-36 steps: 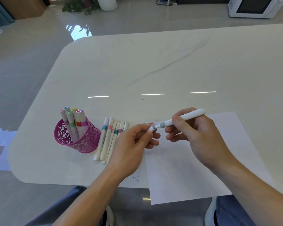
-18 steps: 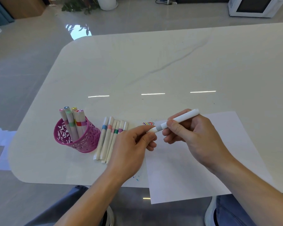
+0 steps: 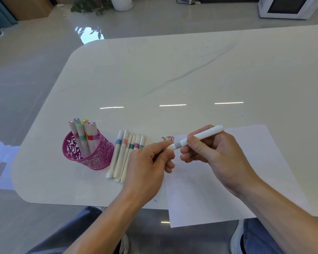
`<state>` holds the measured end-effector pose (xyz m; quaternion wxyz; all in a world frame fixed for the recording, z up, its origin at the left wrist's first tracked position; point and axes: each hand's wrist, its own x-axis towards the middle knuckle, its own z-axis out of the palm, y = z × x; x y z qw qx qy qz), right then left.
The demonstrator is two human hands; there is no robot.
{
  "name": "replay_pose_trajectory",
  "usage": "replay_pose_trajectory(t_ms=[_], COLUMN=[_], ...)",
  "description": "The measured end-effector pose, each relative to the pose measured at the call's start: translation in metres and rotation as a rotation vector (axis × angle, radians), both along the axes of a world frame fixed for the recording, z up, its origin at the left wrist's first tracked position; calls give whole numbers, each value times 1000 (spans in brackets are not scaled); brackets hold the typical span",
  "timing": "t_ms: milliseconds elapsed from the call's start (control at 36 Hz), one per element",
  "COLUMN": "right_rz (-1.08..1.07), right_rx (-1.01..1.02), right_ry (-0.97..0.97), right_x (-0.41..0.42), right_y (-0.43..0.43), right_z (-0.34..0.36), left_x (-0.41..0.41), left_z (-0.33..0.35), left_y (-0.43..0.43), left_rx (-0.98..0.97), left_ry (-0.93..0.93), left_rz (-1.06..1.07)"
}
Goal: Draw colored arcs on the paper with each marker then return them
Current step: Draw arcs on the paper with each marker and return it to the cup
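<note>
Shiny grey floor (image 3: 26, 70) surrounds the pale table (image 3: 173, 70). A pink cup (image 3: 92, 158) holds markers (image 3: 84, 132); loose markers (image 3: 125, 153) lie beside it. The left hand (image 3: 147, 165) pinches the tip end of the grey marker (image 3: 200, 137), the right hand (image 3: 215, 154) grips its barrel, over the paper (image 3: 246, 180).

Open tabletop (image 3: 173, 74) beyond the hands, pink holder (image 3: 88, 153) and loose markers (image 3: 126, 154) crowding the left
</note>
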<state>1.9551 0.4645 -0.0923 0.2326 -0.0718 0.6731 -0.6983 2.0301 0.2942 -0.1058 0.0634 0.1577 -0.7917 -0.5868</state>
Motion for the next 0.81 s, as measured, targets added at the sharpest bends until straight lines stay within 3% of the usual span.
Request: replay_pose_trajectory(t_ms=[250, 472, 556, 806], right_rz=[4, 19, -40, -65], right_rx=[-39, 49, 97, 276], right_ry=[-81, -156, -195, -146], right_x=[0, -3, -6, -9], right_y=[-4, -4, -6, -9], right_z=[-2, -2, -5, -20], left_x=[-1, 9, 11, 19], left_z=[5, 14, 20, 43], left_y=[-6, -22, -33, -52], left_rx=[-36, 358, 419, 64], left_ry=[-22, 20, 86, 324], left_rz=[-32, 102, 180, 333])
